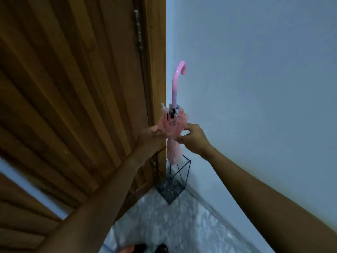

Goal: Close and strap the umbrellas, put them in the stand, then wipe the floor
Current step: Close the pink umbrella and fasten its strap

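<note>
A closed pink umbrella (173, 128) stands upright with its curved pink handle (178, 75) on top and its tip lowered into a black wire stand (171, 181) in the corner. My left hand (150, 136) grips the folded pink canopy from the left. From the right, my right hand (193, 137) pinches the canopy at the same height. The umbrella's lower end is partly hidden inside the stand's frame. I cannot make out the strap.
A ribbed wooden door (73, 88) fills the left side, with its frame (156, 61) right beside the umbrella. A pale blue wall (255, 79) is on the right. The speckled grey floor (164, 225) runs below, with dark footwear (160, 249) at the bottom edge.
</note>
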A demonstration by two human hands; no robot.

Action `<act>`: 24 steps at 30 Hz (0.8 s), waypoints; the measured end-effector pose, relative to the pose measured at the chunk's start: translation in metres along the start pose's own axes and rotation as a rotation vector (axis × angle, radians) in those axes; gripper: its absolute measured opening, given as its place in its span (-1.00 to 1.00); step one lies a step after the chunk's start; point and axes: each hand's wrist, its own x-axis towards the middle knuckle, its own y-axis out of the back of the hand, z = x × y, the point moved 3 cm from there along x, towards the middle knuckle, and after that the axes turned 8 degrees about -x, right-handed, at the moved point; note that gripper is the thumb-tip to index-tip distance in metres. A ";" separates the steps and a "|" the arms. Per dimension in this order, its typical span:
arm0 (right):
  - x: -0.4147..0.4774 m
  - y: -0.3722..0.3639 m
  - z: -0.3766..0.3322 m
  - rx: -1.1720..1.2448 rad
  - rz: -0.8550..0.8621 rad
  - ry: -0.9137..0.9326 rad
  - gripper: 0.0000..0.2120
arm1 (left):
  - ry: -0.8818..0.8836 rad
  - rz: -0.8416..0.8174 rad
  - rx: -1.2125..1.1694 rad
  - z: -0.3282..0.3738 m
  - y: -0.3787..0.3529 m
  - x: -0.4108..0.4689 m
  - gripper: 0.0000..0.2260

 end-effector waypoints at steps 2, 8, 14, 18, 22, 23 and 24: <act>0.042 -0.031 0.032 -0.062 -0.013 -0.037 -0.71 | 0.104 -0.025 -0.013 -0.051 0.004 0.046 -0.91; 0.136 -0.126 0.164 -0.037 -0.063 -0.274 -0.81 | 0.236 0.004 -0.037 -0.212 -0.006 0.145 -0.86; 0.183 -0.211 0.290 -0.048 -0.108 -0.412 -0.85 | 0.255 -0.006 0.078 -0.350 -0.027 0.201 -0.86; 0.200 -0.252 0.341 -0.089 -0.179 -0.428 -0.79 | 0.352 0.029 0.053 -0.422 -0.030 0.220 -0.80; 0.211 -0.277 0.368 -0.078 -0.165 -0.454 -0.74 | 0.408 0.124 0.079 -0.454 -0.029 0.234 -0.79; 0.214 -0.281 0.371 -0.056 -0.147 -0.474 -0.71 | 0.405 0.148 0.083 -0.459 -0.029 0.236 -0.79; 0.216 -0.283 0.371 -0.044 -0.129 -0.490 -0.68 | 0.415 0.161 0.100 -0.462 -0.029 0.238 -0.79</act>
